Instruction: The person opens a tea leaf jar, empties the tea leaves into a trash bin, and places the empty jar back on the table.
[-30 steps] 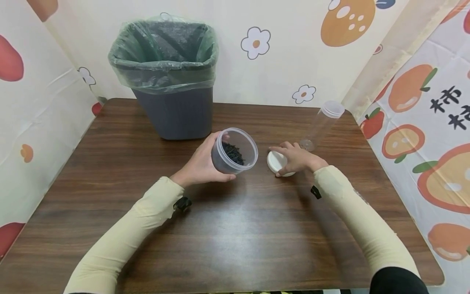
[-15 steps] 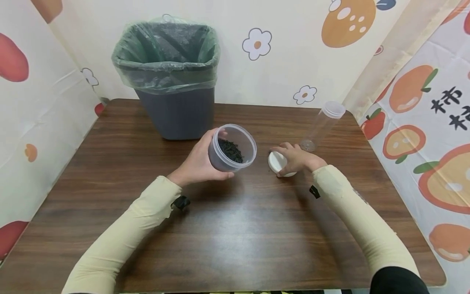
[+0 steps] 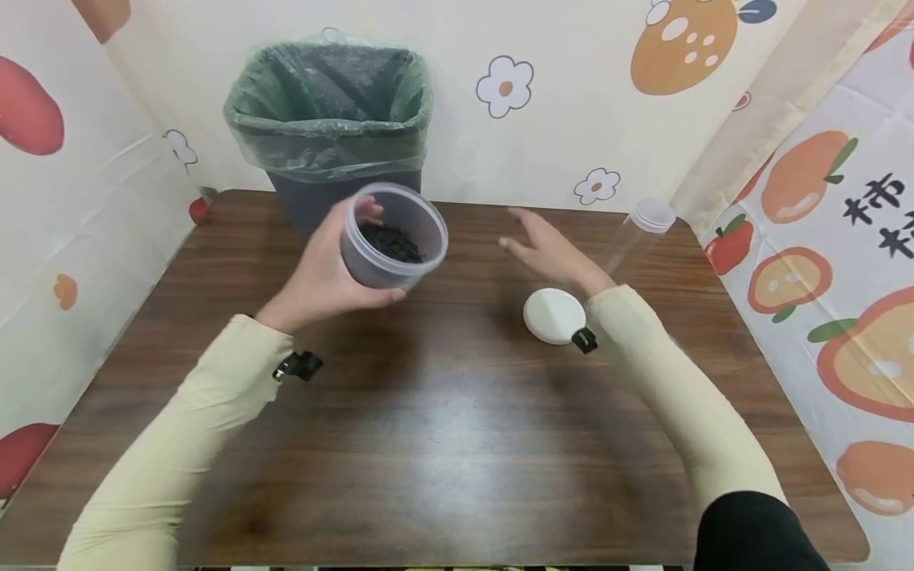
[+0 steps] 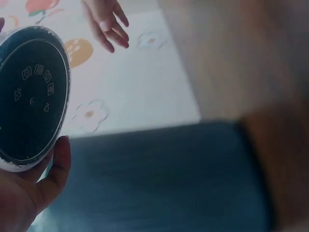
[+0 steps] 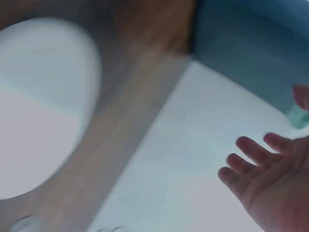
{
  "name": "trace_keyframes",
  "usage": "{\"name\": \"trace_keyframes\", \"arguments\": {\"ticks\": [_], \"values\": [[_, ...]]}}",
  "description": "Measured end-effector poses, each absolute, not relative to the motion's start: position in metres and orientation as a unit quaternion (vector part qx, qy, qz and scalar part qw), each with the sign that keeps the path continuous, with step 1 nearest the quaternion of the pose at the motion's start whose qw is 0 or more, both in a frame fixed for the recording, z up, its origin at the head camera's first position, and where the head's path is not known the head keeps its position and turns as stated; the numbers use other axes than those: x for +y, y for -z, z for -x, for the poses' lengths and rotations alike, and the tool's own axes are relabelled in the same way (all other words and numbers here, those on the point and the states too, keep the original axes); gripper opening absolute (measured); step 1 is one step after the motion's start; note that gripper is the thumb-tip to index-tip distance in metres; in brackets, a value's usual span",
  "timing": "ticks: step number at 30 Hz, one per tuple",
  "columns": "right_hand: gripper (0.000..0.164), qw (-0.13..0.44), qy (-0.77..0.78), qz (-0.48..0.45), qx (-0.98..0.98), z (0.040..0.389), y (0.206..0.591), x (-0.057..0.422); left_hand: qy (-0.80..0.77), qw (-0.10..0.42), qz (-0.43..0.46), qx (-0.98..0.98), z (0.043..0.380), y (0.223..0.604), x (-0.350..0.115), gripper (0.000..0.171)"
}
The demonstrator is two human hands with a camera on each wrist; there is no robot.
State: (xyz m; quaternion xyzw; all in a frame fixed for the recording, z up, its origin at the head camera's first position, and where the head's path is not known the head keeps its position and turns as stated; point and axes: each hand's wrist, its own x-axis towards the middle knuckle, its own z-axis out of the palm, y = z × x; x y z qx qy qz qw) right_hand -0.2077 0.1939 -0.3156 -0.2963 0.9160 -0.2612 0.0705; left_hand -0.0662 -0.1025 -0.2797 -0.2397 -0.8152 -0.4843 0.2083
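A clear plastic tub (image 3: 382, 274) with dark, dry shreds like tea leaves (image 3: 391, 242) in it is gripped round its side by my left hand (image 3: 321, 274). It is held above the table, tilted a little, before the bin. Its round base (image 4: 34, 99) with moulded marks fills the left of the left wrist view. My right hand (image 3: 553, 250) is in the air with its fingers extended and nothing in them. Below its wrist a round white lid (image 3: 553, 316) lies flat on the table; it looms large and blurred in the right wrist view.
A dark bin (image 3: 307, 190) lined with a green bag (image 3: 328, 147) stands at the back left, just behind the tub. At the back right is a clear tube-shaped bottle (image 3: 628, 246) with a white cap, partly behind the right wrist. Printed cloth walls surround the wooden table (image 3: 457, 444).
My right hand has let go of the lid and risen up and to the left. My left hand has carried the tub left and up towards the bin.
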Motion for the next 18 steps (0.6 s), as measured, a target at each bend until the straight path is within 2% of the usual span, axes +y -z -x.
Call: {"name": "trace_keyframes", "arguments": {"ticks": [3, 11, 18], "values": [[0.06, 0.038, 0.311, 0.285, 0.906, 0.215, 0.294, 0.167, 0.469, 0.227, 0.219, -0.825, 0.065, 0.258, -0.117, 0.096], [0.053, 0.006, 0.42, 0.218, 0.881, 0.232, 0.25, 0.109, 0.475, 0.238, 0.15, -0.833, 0.079, 0.217, -0.159, 0.099], [0.054, 0.044, 0.569, 0.169, 0.803, 0.245, 0.225, 0.071, 0.449, 0.283, 0.131, -0.838, 0.097, 0.189, -0.183, 0.097]]}}
